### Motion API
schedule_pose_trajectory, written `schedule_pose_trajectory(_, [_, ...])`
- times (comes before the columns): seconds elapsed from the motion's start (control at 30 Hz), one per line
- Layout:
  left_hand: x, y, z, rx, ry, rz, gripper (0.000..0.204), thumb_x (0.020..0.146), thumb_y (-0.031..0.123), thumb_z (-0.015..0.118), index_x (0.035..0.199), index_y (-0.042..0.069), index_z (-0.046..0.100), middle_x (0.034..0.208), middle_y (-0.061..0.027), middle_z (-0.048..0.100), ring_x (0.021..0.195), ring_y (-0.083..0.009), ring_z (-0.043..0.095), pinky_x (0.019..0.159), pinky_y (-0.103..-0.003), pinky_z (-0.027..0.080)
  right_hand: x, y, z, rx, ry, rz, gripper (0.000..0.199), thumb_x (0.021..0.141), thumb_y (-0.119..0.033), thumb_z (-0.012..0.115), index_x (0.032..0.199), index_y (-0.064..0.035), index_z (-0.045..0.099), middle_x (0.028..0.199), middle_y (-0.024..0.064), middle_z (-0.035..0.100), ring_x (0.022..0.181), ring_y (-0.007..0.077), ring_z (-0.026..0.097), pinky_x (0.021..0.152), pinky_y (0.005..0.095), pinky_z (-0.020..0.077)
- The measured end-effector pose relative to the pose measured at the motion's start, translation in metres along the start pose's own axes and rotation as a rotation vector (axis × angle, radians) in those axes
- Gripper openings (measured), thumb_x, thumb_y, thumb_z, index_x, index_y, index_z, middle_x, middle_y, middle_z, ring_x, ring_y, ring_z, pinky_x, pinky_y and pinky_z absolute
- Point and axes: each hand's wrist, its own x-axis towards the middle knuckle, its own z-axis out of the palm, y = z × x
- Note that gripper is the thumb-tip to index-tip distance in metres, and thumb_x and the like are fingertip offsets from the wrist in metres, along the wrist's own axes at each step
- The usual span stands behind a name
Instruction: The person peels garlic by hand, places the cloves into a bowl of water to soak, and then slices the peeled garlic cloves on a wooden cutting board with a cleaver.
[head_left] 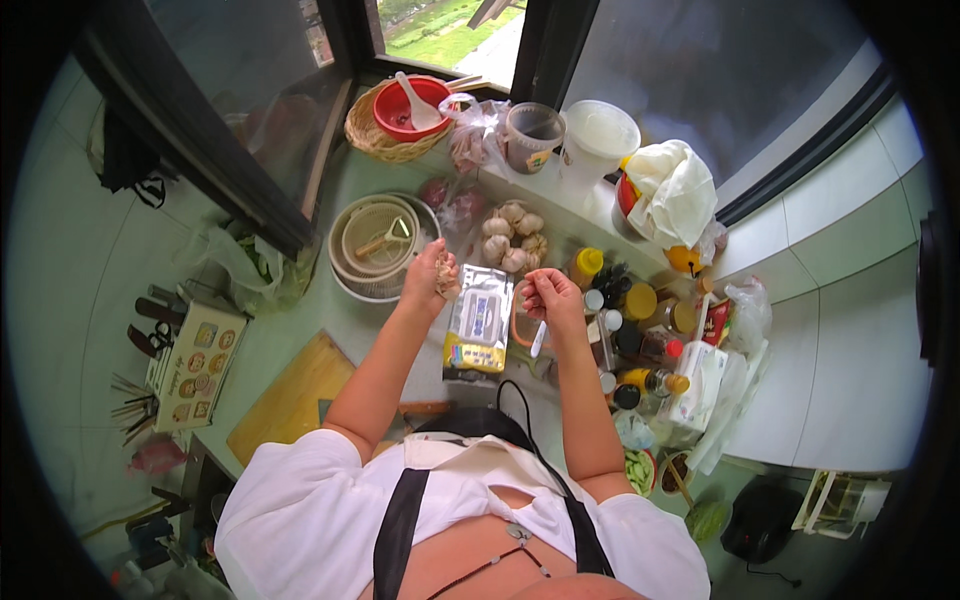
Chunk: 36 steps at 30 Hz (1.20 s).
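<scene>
Left hand (428,275) closes around a garlic bulb (446,284) above the desk (345,325); right hand (548,297) pinches a bit of peel. The bulb looks light, firm, papery, best gripped round its body. Beyond, more garlic (513,240) and a basket (390,140)

Counter (300,330): colander (378,243) beyond the left hand (428,275), packet (480,325) between hands, bottles (640,340) beside the right hand (552,298)
</scene>
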Motion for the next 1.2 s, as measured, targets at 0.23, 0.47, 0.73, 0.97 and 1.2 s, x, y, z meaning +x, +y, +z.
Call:
schedule_pose_trajectory(0.23, [-0.042,0.005,-0.014,0.01,0.011,0.042,0.02,0.08,0.024,0.05,0.069,0.012,0.039,0.057,-0.0007,0.042,0.049,-0.0106,0.044,0.04,-0.023,0.035,-0.047,0.007,-0.003,0.043,0.089,-0.033,0.02,0.086,-0.026,0.046,0.082,-0.008,0.052,0.066,-0.0001,0.055,0.052,0.006,0.053,0.047,0.0177,0.0426])
schedule_pose_trajectory(0.47, [-0.063,0.01,-0.014,-0.001,-0.026,0.08,0.019,0.079,0.024,0.051,0.07,0.012,0.039,0.058,-0.0007,0.042,0.049,-0.0105,0.044,0.039,-0.022,0.034,-0.064,-0.004,0.008,-0.024,0.097,-0.07,0.025,0.086,-0.03,0.045,0.08,-0.0065,0.051,0.064,0.0007,0.054,0.051,0.0063,0.051,0.046,0.0183,0.0412])
schedule_pose_trajectory(0.73, [-0.071,0.014,-0.018,0.015,-0.056,0.102,0.02,0.079,0.025,0.051,0.069,0.012,0.039,0.059,-0.0006,0.043,0.049,-0.0105,0.044,0.04,-0.023,0.035,-0.07,-0.001,0.01,-0.084,0.078,-0.071,0.021,0.085,-0.026,0.047,0.081,-0.0065,0.053,0.065,0.0,0.054,0.05,0.0055,0.051,0.045,0.0172,0.0403])
schedule_pose_trajectory(0.97, [-0.059,0.006,-0.02,0.023,-0.041,0.092,0.022,0.079,0.026,0.052,0.068,0.012,0.04,0.059,-0.001,0.043,0.048,-0.0111,0.044,0.039,-0.023,0.034,-0.063,0.004,0.002,-0.101,0.062,-0.088,0.017,0.084,-0.023,0.05,0.086,-0.0065,0.054,0.067,-0.0006,0.054,0.051,0.0047,0.051,0.045,0.0164,0.0404])
schedule_pose_trajectory(1.2, [-0.048,-0.001,-0.013,-0.004,0.0,0.054,0.022,0.079,0.025,0.052,0.066,0.013,0.039,0.056,-0.0009,0.041,0.047,-0.0114,0.043,0.037,-0.023,0.033,-0.055,0.004,-0.006,-0.096,0.08,-0.106,0.015,0.082,-0.017,0.051,0.089,-0.0033,0.053,0.068,0.0018,0.055,0.052,0.0056,0.05,0.045,0.0178,0.0406])
